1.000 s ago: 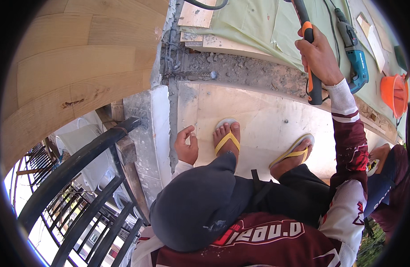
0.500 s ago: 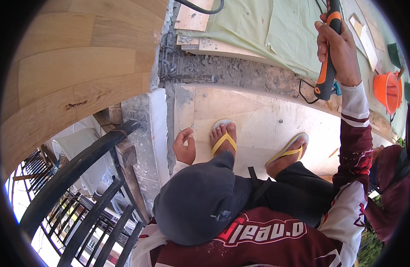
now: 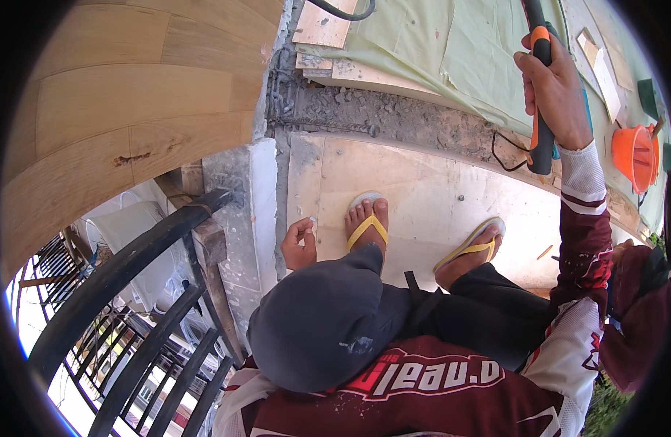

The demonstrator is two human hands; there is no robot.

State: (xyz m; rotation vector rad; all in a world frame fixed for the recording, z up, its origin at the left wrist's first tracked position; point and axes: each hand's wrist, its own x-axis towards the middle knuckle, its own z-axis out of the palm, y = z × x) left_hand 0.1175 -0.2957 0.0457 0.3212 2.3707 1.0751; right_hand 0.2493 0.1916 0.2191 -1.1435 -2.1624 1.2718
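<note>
My right hand (image 3: 558,91), at the upper right, is wrapped round the black-and-orange handle (image 3: 542,131) of a long tool, whose head lies outside the picture. The handle hangs almost upright over the edge of the pale green cloth (image 3: 452,51). At centre left, beyond my bent left knee (image 3: 314,328), my left hand (image 3: 299,247) has its fingers curled together. A tiny pale spot shows at its fingertips; whether that is a held piece or a nail I cannot tell. My left foot (image 3: 367,218), in a yellow-strapped flip-flop, is beside that hand on a pale board (image 3: 416,182).
A rubble-strewn strip (image 3: 394,113) with exposed rebar (image 3: 328,125) crosses beyond the board. A black railing (image 3: 131,262) stands at left below wooden panelling (image 3: 153,95). Orange bucket (image 3: 634,156) at far right; a maroon-clothed shape (image 3: 638,320), perhaps another person, is beside my right arm.
The tool handle has tilted closer to upright, its lower end shifting right and slightly down. My left hand stays nearly in place, fingers still curled.
</note>
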